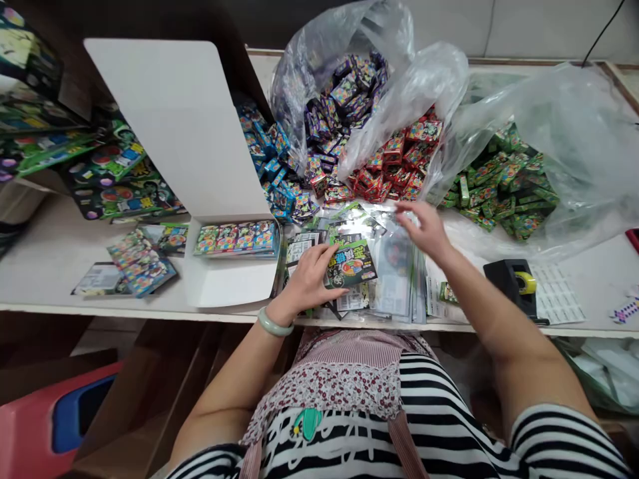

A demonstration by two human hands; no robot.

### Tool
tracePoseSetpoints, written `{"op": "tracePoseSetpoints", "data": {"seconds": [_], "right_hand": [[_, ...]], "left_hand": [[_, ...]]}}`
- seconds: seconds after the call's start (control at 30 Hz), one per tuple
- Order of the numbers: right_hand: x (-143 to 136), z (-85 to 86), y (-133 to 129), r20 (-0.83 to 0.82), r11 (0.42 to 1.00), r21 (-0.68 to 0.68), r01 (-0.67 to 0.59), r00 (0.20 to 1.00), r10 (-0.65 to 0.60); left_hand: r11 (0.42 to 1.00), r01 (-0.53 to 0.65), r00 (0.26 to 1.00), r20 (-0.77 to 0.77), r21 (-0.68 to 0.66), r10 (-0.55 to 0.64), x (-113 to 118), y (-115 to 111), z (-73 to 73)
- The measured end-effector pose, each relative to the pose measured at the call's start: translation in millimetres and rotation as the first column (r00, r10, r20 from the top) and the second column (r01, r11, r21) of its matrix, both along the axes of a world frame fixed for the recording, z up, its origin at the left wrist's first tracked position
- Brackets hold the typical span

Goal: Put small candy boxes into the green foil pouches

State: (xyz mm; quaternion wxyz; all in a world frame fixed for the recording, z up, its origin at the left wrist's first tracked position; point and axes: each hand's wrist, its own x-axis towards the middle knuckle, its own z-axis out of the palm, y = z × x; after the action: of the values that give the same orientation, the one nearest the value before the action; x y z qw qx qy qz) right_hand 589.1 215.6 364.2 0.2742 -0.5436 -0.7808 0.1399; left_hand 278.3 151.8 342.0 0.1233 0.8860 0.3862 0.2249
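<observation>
My left hand (313,278), with a pale green bangle at the wrist, has thumb and fingers around the left edge of a black and green printed packet (353,263). Under it lie more printed packets and clear plastic sleeves (394,273). My right hand (423,227) is raised over the right side of the sleeves, near the red packets (394,159); its fingers are bent close together, and whether anything small is between them is hidden. Left of my left hand, an open white box (227,283) holds a row of colourful packets (237,237).
Plastic bags hold purple packets (349,93) and green packets (504,183). Blue packets (274,166) lie behind the box. A tape dispenser (509,286) and label sheet (556,293) are at the right. Loose packets (140,261) and dark printed bags (120,179) are at the left.
</observation>
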Motion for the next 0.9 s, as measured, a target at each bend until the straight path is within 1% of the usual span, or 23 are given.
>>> {"op": "tracePoseSetpoints", "data": {"seconds": [0.03, 0.07, 0.13, 0.17, 0.2, 0.27, 0.33, 0.37, 0.4, 0.43, 0.47, 0.5, 0.53, 0.57, 0.6, 0.63, 0.67, 0.7, 0.73, 0.8, 0.83, 0.87, 0.9], "right_hand": [[8, 2.7, 26, 0.128, 0.995, 0.023, 0.097, 0.987, -0.099], [15, 4.1, 51, 0.259, 0.983, 0.055, 0.176, 0.948, -0.185], [26, 3.4, 89, 0.464, 0.961, 0.051, 0.271, 0.846, -0.263], [30, 1.9, 102, 0.521, 0.955, 0.035, 0.294, 0.81, -0.269], [34, 0.7, 110, 0.55, 0.952, 0.017, 0.306, 0.792, -0.265], [40, 1.5, 114, 0.55, 0.95, 0.011, 0.313, 0.792, -0.267], [45, 9.3, 105, 0.451, 0.947, 0.042, 0.32, 0.839, -0.304], [47, 15.5, 98, 0.358, 0.948, 0.034, 0.317, 0.882, -0.307], [48, 22.4, 88, 0.233, 0.956, -0.007, 0.292, 0.93, -0.283], [48, 29.1, 77, 0.078, 0.969, -0.078, 0.236, 0.97, -0.23], [47, 34.8, 65, -0.086, 0.976, -0.163, 0.146, 0.983, -0.162], [45, 38.9, 53, -0.231, 0.969, -0.245, 0.04, 0.968, -0.098], [43, 41.0, 41, -0.347, 0.949, -0.309, -0.059, 0.936, -0.055], [41, 41.1, 29, -0.426, 0.925, -0.357, -0.133, 0.904, -0.034], [39, 39.6, 19, -0.471, 0.903, -0.393, -0.176, 0.882, -0.033], [37, 37.0, 10, -0.482, 0.886, -0.426, -0.185, 0.875, -0.049], [35, 33.9, 2, -0.461, 0.875, -0.457, -0.162, 0.884, -0.077], [34, 30.7, -4, -0.406, 0.869, -0.482, -0.112, 0.907, -0.108], [31, 27.9, -8, -0.312, 0.871, -0.49, -0.039, 0.941, -0.133], [22, 24.2, -13, -0.021, 0.891, -0.432, 0.141, 0.986, -0.166], [16, 23.1, -14, 0.146, 0.9, -0.377, 0.219, 0.974, -0.176], [8, 22.3, -14, 0.293, 0.904, -0.327, 0.274, 0.939, -0.178], [1, 21.6, -14, 0.401, 0.903, -0.303, 0.305, 0.9, -0.17]], "left_hand": [[1.0, 0.001, 1.0, -0.002, 0.011, -0.001, -1, 0, 1.7], [1.0, 0.004, 1.0, -0.001, 0.02, -0.004, -2, 0, 3.3], [1.0, 0.003, 1.0, 0.002, 0.027, -0.003, -4, -1, 5.6], [1.0, -0.006, 1.0, 0.005, 0.025, 0.006, -5, -2, 6.0], [1.0, -0.02, 1.0, 0.007, 0.019, 0.02, -6, -3, 6.0], [0.999, -0.047, 0.999, 0.008, -0.003, 0.047, -10, -5, 4.6], [0.998, -0.057, 0.998, 0.007, -0.028, 0.058, -14, -6, 2.8], [0.998, -0.06, 0.998, 0.011, -0.037, 0.06, -17, -6, 2.1], [0.997, -0.064, 0.998, 0.017, -0.042, 0.065, -19, -5, 1.6], [0.996, -0.072, 0.997, 0.026, -0.045, 0.073, -20, -4, 1.6], [0.996, -0.081, 0.996, 0.038, -0.046, 0.083, -21, -3, 1.9], [0.995, -0.092, 0.994, 0.05, -0.047, 0.094, -22, -2, 2.5], [0.994, -0.1, 0.993, 0.062, -0.048, 0.102, -22, -1, 3.4], [0.993, -0.104, 0.992, 0.071, -0.051, 0.108, -22, -1, 4.5], [0.993, -0.107, 0.991, 0.077, -0.055, 0.111, -22, 0, 5.7], [0.993, -0.107, 0.991, 0.078, -0.058, 0.111, -22, 0, 7.0], [0.992, -0.108, 0.991, 0.072, -0.06, 0.112, -22, 0, 8.2], [0.992, -0.11, 0.992, 0.062, -0.062, 0.114, -23, -1, 9.3], [0.992, -0.114, 0.992, 0.05, -0.061, 0.117, -23, -1, 10.2], [0.992, -0.118, 0.992, 0.032, -0.049, 0.12, -23, -2, 10.9], [0.992, -0.117, 0.993, 0.028, -0.041, 0.118, -22, -3, 10.7], [0.993, -0.113, 0.993, 0.027, -0.034, 0.114, -21, -3, 10.1], [0.994, -0.106, 0.994, 0.026, -0.029, 0.107, -19, -3, 9.3]]}}
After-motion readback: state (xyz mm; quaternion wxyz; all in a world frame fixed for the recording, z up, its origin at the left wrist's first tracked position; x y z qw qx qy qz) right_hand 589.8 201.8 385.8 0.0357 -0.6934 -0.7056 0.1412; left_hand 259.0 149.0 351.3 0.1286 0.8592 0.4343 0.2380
